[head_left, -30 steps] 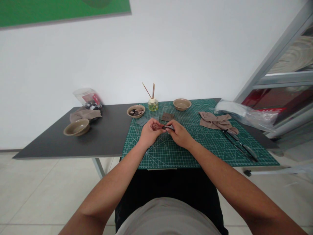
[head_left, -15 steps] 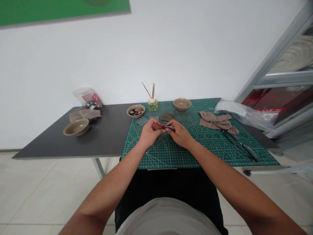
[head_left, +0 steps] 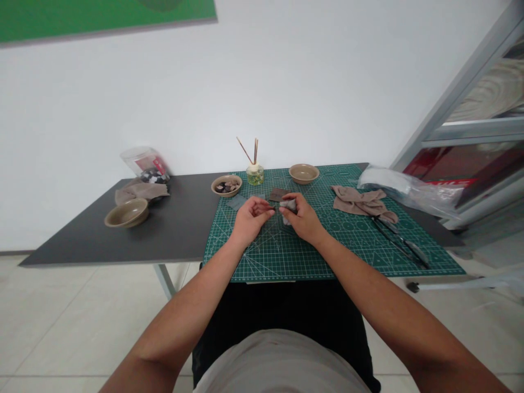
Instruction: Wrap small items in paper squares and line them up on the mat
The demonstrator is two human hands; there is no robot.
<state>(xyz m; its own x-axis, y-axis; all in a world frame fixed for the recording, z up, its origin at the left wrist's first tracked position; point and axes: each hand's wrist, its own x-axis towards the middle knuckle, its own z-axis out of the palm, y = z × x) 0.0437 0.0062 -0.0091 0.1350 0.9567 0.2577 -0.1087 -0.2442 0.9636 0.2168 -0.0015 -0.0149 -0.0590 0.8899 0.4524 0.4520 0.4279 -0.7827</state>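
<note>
Over the green cutting mat, my left hand pinches a small dark piece between thumb and fingertips; what it is I cannot make out. Just to its right, my right hand is closed on a folded grey sheet, thin like sandpaper or cloth. A slight gap separates the two hands. Behind them on the mat lie a brown square sheet and blue-grey square sheets. A tan bowl with several small stone-like pieces stands beyond my left hand.
A reed diffuser and another tan bowl stand at the back. To the right are a crumpled brown cloth, glasses and a plastic bag. Leftward lie a tan bowl, a cloth and a clear container.
My hands have come apart slightly. The grey sheet now sits in my right hand, away from the small piece in my left, and more of it shows.
</note>
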